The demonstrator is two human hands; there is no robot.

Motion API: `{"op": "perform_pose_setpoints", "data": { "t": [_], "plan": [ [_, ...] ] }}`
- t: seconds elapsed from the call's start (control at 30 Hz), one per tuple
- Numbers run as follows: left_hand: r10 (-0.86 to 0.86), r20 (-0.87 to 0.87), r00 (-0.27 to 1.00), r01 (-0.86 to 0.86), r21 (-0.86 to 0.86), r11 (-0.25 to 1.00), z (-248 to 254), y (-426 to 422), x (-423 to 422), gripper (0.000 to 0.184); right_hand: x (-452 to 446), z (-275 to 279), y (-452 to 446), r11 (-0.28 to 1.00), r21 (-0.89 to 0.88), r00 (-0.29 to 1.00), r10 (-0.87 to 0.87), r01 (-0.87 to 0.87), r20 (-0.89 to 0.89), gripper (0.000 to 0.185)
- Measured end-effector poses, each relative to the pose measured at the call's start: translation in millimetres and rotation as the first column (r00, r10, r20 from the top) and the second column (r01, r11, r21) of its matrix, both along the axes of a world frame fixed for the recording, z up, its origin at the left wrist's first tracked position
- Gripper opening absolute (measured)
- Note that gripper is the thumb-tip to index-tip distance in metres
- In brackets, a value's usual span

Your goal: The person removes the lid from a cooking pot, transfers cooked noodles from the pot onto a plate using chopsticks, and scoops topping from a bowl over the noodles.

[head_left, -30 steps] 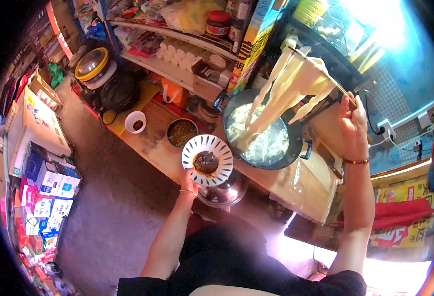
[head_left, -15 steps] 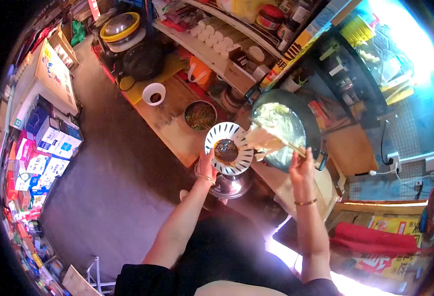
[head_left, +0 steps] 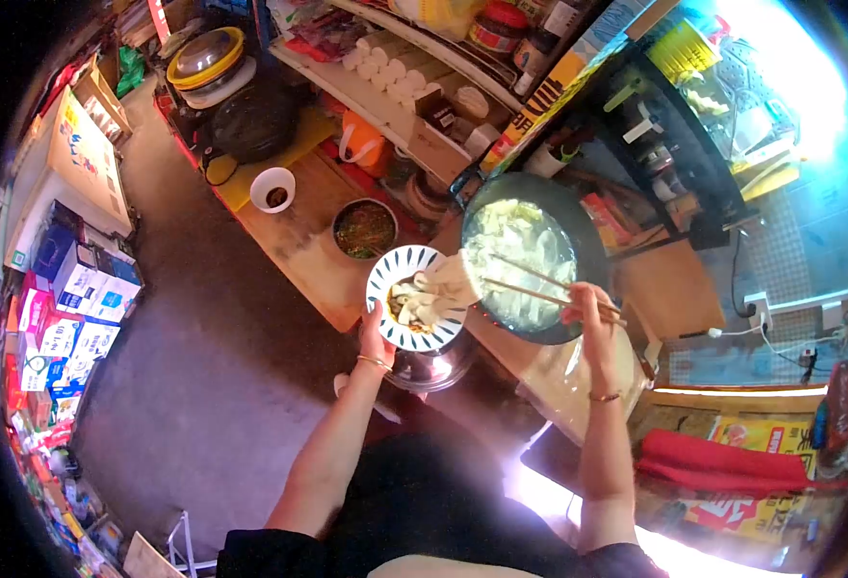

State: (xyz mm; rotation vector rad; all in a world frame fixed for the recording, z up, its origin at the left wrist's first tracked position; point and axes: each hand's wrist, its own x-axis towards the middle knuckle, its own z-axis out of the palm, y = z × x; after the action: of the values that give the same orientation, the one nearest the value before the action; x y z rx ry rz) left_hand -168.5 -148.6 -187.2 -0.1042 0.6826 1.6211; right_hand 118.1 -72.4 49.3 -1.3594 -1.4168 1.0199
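Wok (head_left: 592, 241): wide, dark, holding cloudy liquid (head_left: 512, 308) and pale strips. Judged heavy and hot; hold only by the handles.

Plate (head_left: 383, 289): white, dark marks around the rim, held up just beside the wok. Likely rigid and breakable, slick if wetted; take it by rim and underside, level.

Noodles (head_left: 412, 306): heaped on the plate, part lying across its right rim. Likely soft, slippery, easily torn; grip lightly, mid-strand.

Left hand (head_left: 376, 339): clasping the plate's near-left edge; fingers underneath hidden.

Right hand (head_left: 592, 313): closed around the chopsticks (head_left: 530, 292) toward their rear. Sticks light, stiff. Tips near the noodles; too blurred to tell contact.
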Motion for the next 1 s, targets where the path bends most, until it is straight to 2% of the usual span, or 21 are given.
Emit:
{"op": "perform_pose_setpoints", "data": {
  "t": [0.03,0.07,0.13,0.17,0.2,0.27,0.37,0.43,0.47,0.53,0.57,0.6,0.67,0.73,0.8,0.83,0.93,0.97,1.0],
  "plan": [
    [-0.016,0.014,1.000,0.016,0.021,1.000,1,0,-1,0.053,16,6,8,0.998,-0.040,0.992,0.047,-0.042,0.121,0.022],
    [-0.012,0.002,1.000,0.011,0.022,1.000,6,-1,0,0.055,32,-1,16,0.998,-0.040,0.991,0.046,-0.041,0.124,0.022],
    [-0.031,-0.027,0.999,0.030,-0.012,0.999,14,-2,1,0.056,58,-35,36,0.983,-0.115,0.944,0.170,-0.142,0.283,0.022],
    [-0.018,-0.046,0.999,0.017,-0.011,1.000,13,-1,2,0.056,59,-44,44,0.976,-0.186,0.926,0.173,-0.116,0.334,0.025],
    [-0.010,-0.054,0.999,0.009,-0.012,1.000,13,-2,2,0.056,57,-55,54,0.975,-0.186,0.928,0.181,-0.125,0.327,0.025],
    [-0.019,-0.055,0.998,0.018,-0.018,1.000,16,-2,2,0.056,48,-70,75,0.990,-0.118,0.989,0.090,-0.076,0.120,0.030],
    [-0.039,-0.055,0.998,0.038,-0.026,0.999,27,-5,3,0.055,38,-95,99,0.988,-0.157,0.999,0.007,-0.013,-0.039,0.034],
    [-0.036,-0.043,0.998,0.034,-0.044,0.998,27,-6,3,0.055,31,-117,111,0.994,-0.108,0.982,-0.040,0.020,-0.186,0.036],
    [-0.025,-0.048,0.999,0.023,-0.048,0.999,23,-6,3,0.055,28,-124,115,0.994,-0.112,0.981,-0.029,0.008,-0.190,0.036],
    [-0.008,-0.057,0.998,0.008,-0.003,1.000,15,-6,4,0.055,26,-140,121,0.977,-0.152,0.926,-0.194,0.152,-0.325,0.038],
    [-0.014,-0.073,0.997,0.011,-0.036,0.999,12,-6,4,0.055,27,-147,122,0.974,-0.180,0.902,-0.195,0.134,-0.384,0.041],
    [-0.011,-0.074,0.997,0.008,-0.039,0.999,9,-7,4,0.055,29,-154,122,0.974,-0.184,0.903,-0.194,0.131,-0.384,0.041],
    [-0.009,-0.053,0.999,0.009,-0.011,1.000,11,-7,4,0.056,24,-154,121,0.929,-0.316,0.851,-0.319,0.194,-0.417,0.040],
    [-0.009,-0.057,0.998,0.007,-0.044,0.999,13,-8,4,0.056,31,-155,117,0.915,-0.376,0.841,-0.318,0.150,-0.438,0.039],
    [-0.015,-0.058,0.998,0.011,-0.072,0.997,12,-8,5,0.057,38,-163,117,0.854,-0.505,0.768,-0.405,0.125,-0.495,0.039],
    [-0.015,-0.041,0.999,0.013,-0.041,0.999,14,-8,5,0.057,37,-151,113,0.827,-0.544,0.781,-0.432,0.144,-0.450,0.038],
    [-0.003,-0.012,1.000,0.003,-0.019,1.000,24,-9,4,0.053,45,-158,111,0.809,-0.571,0.711,-0.482,0.137,-0.512,0.036],
    [0.005,0.005,1.000,-0.005,-0.030,1.000,28,-9,4,0.050,45,-158,105,0.784,-0.614,0.670,-0.503,0.088,-0.546,0.024],
    [0.003,0.004,1.000,-0.003,-0.032,0.999,28,-10,4,0.050,46,-157,102,0.783,-0.615,0.669,-0.505,0.089,-0.546,0.024]
  ]
}}
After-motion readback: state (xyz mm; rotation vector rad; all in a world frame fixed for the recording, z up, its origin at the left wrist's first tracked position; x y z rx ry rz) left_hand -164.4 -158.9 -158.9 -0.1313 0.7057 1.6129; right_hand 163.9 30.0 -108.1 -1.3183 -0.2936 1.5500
